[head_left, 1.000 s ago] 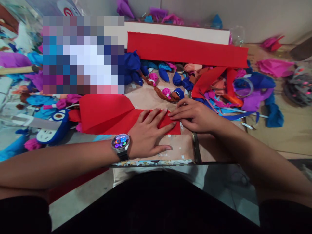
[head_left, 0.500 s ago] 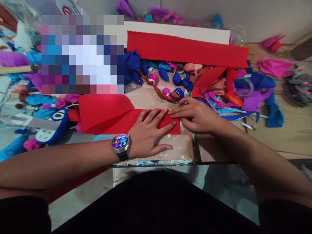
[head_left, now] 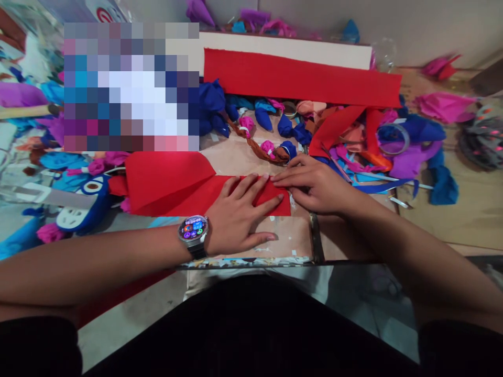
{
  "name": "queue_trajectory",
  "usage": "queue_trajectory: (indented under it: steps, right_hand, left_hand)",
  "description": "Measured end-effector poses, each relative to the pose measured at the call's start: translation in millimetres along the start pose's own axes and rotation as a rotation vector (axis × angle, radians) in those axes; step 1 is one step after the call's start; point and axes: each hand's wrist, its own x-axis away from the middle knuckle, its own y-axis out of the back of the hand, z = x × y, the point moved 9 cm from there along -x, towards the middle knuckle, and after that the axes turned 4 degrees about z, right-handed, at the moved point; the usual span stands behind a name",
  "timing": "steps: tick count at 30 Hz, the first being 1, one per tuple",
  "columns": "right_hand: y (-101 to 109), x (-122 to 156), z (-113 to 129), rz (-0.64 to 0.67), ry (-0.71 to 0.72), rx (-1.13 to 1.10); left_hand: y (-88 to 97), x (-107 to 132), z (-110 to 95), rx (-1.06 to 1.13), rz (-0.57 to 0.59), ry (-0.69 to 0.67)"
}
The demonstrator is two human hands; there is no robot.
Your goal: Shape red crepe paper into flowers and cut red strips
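Note:
My left hand [head_left: 239, 217] lies flat with its fingers spread over a red sheet [head_left: 196, 193], which could be crepe paper or cloth. It presses the narrow right part of the sheet against the table. At the sheet's upper right corner, the fingertips of my right hand [head_left: 314, 183] are pinched together on the edge. The sheet's left part is folded over and wider. Just beyond the hands lies a twisted brown strand [head_left: 259, 152] with pink and blue knotted bits along it.
Another red strip [head_left: 302, 78] lies at the back over a white board [head_left: 283, 46]. Coloured scraps and a tape roll [head_left: 394, 140] crowd the right. On the left are a blue and white eye-patterned object [head_left: 84, 204] and more scraps. The table's front edge [head_left: 255, 263] is close to my body.
Both hands keep nearly the same place on the red sheet. The view shifts very slightly; nothing is visibly taken up or let go.

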Motion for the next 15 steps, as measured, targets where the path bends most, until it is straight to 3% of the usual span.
queue_trajectory:
  steps: [15]
  right_hand:
    - [-0.4, 1.1, -1.3, 0.026, 0.030, -0.017]
  left_hand:
    - [-0.4, 0.7, 1.2, 0.000, -0.020, 0.021]
